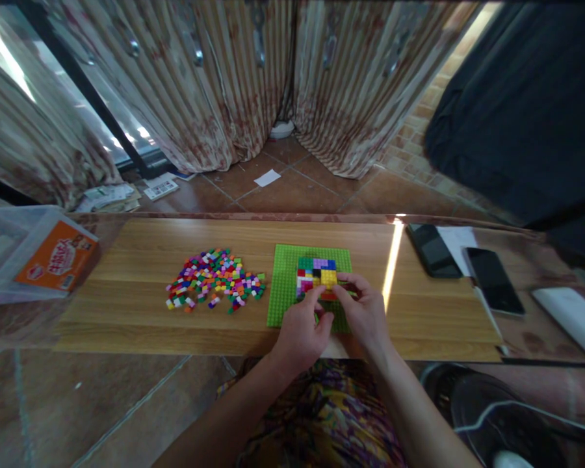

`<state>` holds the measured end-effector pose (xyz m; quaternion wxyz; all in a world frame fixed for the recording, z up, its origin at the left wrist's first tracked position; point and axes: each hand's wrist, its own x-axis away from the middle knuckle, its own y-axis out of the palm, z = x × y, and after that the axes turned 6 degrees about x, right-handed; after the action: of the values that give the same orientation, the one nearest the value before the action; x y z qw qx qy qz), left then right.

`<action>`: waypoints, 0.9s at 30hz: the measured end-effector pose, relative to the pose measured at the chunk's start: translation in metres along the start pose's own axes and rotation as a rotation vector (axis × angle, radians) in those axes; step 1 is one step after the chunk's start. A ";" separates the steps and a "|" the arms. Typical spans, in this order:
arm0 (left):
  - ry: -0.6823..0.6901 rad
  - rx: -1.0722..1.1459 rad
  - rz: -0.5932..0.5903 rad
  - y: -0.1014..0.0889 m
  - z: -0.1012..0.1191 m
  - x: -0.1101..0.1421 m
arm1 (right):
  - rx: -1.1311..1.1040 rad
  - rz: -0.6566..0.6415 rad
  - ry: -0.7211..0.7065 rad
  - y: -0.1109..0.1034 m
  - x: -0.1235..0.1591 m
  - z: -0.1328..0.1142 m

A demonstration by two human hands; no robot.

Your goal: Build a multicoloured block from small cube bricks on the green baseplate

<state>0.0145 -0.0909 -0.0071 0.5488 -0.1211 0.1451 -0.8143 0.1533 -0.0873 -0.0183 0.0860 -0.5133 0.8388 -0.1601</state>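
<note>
A green studded baseplate (283,273) lies on the wooden board, with a compact block of coloured toy bricks (316,264) built up on it. Purple, blue, green, yellow, red, white and black pieces show on its top. At the block's near edge, my left hand (302,330) has its index fingertip touching the bricks, the thumb held apart. My right hand (366,311) is at the near right corner by the yellow bricks (328,278), thumb and index drawn together; whatever they pinch is too small to make out. The fingers partly cover the near side of the block.
A loose pile of small coloured bricks (214,276) spreads left of the baseplate. Two dark phones (433,250) and white paper (454,246) lie at the right. At far left stands a clear plastic tub (34,227) with an orange label. The wooden board (127,325) ends close to my lap.
</note>
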 end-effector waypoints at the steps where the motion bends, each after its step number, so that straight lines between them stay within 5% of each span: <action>1: -0.001 0.000 0.003 0.000 0.000 0.000 | -0.001 -0.003 0.007 0.002 -0.001 -0.001; 19: 0.011 -0.050 0.012 0.007 0.000 -0.002 | -0.022 -0.012 0.002 0.009 -0.006 -0.003; 27: -0.018 -0.037 0.086 -0.032 -0.002 0.031 | -0.010 0.104 0.018 -0.005 0.002 0.005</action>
<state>-0.0248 -0.1086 0.0040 0.5822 -0.1322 0.1603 -0.7860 0.1579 -0.0921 -0.0208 0.0839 -0.4681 0.8658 -0.1557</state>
